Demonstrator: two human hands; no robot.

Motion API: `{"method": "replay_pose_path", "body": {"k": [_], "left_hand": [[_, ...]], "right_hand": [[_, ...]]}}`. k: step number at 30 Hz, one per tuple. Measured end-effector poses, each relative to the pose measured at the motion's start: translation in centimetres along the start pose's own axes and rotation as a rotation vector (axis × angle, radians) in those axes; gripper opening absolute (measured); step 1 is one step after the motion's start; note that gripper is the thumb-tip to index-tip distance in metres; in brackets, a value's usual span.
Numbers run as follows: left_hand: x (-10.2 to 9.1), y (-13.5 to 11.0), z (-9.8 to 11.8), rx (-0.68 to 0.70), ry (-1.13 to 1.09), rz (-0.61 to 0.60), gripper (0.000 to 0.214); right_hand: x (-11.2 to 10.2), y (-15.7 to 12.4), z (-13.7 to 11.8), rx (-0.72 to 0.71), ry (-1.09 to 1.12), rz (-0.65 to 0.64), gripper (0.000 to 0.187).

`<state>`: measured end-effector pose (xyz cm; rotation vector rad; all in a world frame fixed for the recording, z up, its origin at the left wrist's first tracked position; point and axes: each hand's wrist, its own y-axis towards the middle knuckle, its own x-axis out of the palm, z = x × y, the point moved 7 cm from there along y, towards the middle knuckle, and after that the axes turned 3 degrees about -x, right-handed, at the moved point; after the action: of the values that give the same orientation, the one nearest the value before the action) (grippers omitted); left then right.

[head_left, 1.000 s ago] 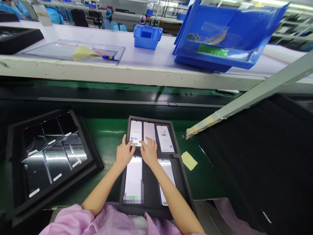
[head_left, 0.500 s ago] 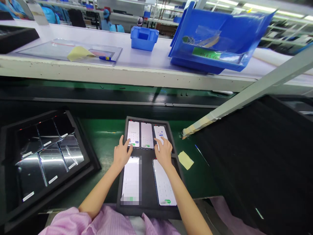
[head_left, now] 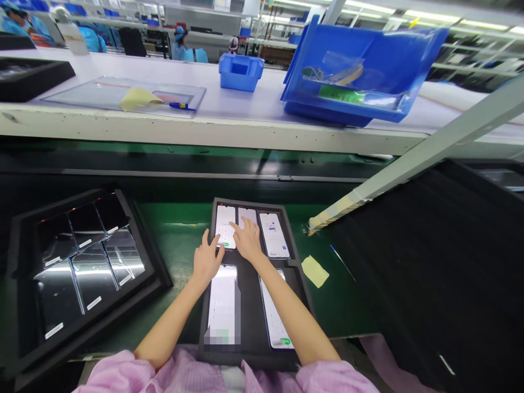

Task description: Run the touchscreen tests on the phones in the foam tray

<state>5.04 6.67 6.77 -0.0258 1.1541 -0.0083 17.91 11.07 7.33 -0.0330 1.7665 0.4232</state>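
Note:
A black foam tray (head_left: 250,305) lies in front of me on the green belt, holding several phones with lit white screens. My left hand (head_left: 207,258) rests at the tray's left edge, fingers apart, thumb touching the bottom of the back-left phone (head_left: 225,226). My right hand (head_left: 246,238) lies over the back-middle phone (head_left: 245,214), index finger stretched onto the back-left phone's screen. The back-right phone (head_left: 274,235) is uncovered. Two more lit phones (head_left: 223,303) sit in the front row, partly under my forearms.
A second black tray (head_left: 24,327) with several dark-screened phones sits tilted at the left. A yellow slip (head_left: 315,271) lies right of my tray. A slanted metal bar (head_left: 409,169) and black sheet (head_left: 442,262) fill the right. Blue bins (head_left: 360,71) stand on the white shelf (head_left: 229,128) behind.
My right hand has moved left from the back-right phone to the back-middle and back-left phones. My left hand has stayed at the tray's left edge.

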Motion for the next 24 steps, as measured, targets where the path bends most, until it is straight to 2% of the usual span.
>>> {"method": "replay_pose_path", "body": {"k": [5, 13, 19, 24], "left_hand": [[0.0, -0.1, -0.1, -0.016, -0.039, 0.000, 0.042], [-0.2, -0.1, 0.0, -0.028, -0.041, -0.017, 0.041], [-0.1, -0.1, -0.1, -0.030, -0.030, -0.016, 0.041], [-0.2, -0.1, -0.1, -0.022, -0.034, 0.003, 0.040]], "right_hand": [[0.3, 0.9, 0.2, -0.002, -0.003, 0.002, 0.039], [-1.2, 0.4, 1.5, 0.064, -0.003, 0.030, 0.041], [0.1, 0.7, 0.3, -0.013, -0.022, -0.079, 0.044], [0.4, 1.0, 0.3, 0.012, -0.036, -0.068, 0.041]]}}
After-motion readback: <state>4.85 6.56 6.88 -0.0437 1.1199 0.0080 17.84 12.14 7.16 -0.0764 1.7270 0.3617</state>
